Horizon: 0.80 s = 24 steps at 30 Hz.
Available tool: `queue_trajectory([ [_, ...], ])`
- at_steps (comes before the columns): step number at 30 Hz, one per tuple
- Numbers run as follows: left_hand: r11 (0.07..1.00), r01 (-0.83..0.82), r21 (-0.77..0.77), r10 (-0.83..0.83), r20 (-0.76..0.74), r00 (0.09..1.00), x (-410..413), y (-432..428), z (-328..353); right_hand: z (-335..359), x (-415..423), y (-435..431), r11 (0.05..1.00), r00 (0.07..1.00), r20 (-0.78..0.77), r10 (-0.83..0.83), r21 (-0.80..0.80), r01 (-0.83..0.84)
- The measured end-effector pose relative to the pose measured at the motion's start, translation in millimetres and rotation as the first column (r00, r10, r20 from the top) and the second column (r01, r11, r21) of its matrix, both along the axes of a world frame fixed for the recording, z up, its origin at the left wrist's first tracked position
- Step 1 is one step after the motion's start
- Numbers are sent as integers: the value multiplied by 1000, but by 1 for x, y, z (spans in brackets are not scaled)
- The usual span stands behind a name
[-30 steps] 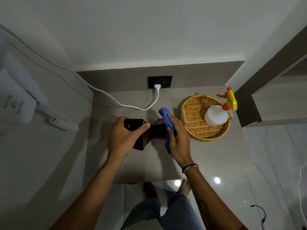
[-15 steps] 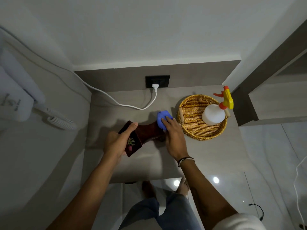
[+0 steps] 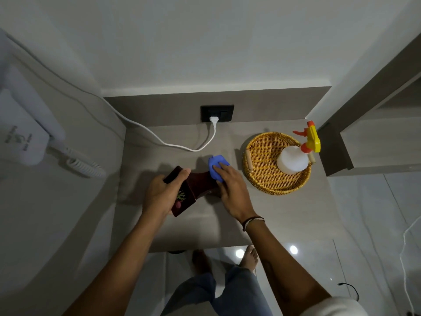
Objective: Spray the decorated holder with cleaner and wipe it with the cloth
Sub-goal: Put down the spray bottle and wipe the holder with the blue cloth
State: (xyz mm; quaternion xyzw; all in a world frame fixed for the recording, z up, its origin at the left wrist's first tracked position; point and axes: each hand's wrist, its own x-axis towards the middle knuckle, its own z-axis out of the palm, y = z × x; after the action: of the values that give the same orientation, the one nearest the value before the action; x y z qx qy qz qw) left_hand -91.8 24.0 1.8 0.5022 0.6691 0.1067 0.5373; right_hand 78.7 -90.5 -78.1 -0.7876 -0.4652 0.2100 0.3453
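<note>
Head view, looking down at a grey counter (image 3: 262, 215) set against a wall. The left hand (image 3: 163, 193) is gripping the near end of the dark red-brown holder (image 3: 200, 182), thumb lying over its top edge and fingers wrapped around the side; a small painted plant motif is showing on the face just beside the hand. The holder is lying tilted on the counter, roughly at its centre, with its far end pointing toward the basket (image 3: 257, 156). The right hand (image 3: 232, 190) is pressing the blue cloth (image 3: 216, 166) against the holder's far end, fingers curled over the cloth and closing on it; a dark band is sitting on that wrist. The woven basket is standing on the counter to the right of the hands, apart from the holder, and is carrying the white sprayer (image 3: 293, 159) with its yellow and orange trigger head leaning over the far rim. A white cable (image 3: 182, 145) is running from the wall socket (image 3: 217, 113) across the counter's back and up the left wall toward a white wall-mounted unit (image 3: 22, 133) with a coiled cord. The person's legs and bare feet are showing below the counter edge on a glossy floor.
</note>
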Motion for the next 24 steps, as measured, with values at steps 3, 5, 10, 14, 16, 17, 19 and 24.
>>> queue_trajectory([
  [3, 960, 219, 172, -205, -97, 974, -4, -10, -5, -1, -7, -1, 1000, 998, 56, 16, 5, -17],
  [5, 921, 332, 203, -310, -133, 942, -8, -16, -3, -5, -5, 0, 1000, 999, 50, -13, 9, 13],
  [10, 709, 620, 336, -553, -281, 784, -10, -32, 6, -7, 7, 5, 999, 999, 8, -36, -24, 36],
  [14, 576, 663, 478, -561, -359, 746, -7, -26, 4, -5, 14, 6, 999, 1000, -2, -10, -33, 10],
  [16, 486, 688, 539, -597, -370, 712, -5, -23, -2, -3, 16, 6, 999, 1000, -18, -11, -43, 11],
  [17, 418, 706, 571, -615, -394, 683, -4, -23, -6, -4, 18, 6, 999, 1000, -23, -13, -45, 12],
  [19, 315, 740, 594, -635, -448, 630, -3, -20, -12, -5, 21, 7, 999, 1000, -26, -3, -42, 2],
  [24, 222, 764, 606, -607, -527, 595, -1, -17, -16, 1, 20, 4, 1000, 996, -85, 15, 27, -13],
])
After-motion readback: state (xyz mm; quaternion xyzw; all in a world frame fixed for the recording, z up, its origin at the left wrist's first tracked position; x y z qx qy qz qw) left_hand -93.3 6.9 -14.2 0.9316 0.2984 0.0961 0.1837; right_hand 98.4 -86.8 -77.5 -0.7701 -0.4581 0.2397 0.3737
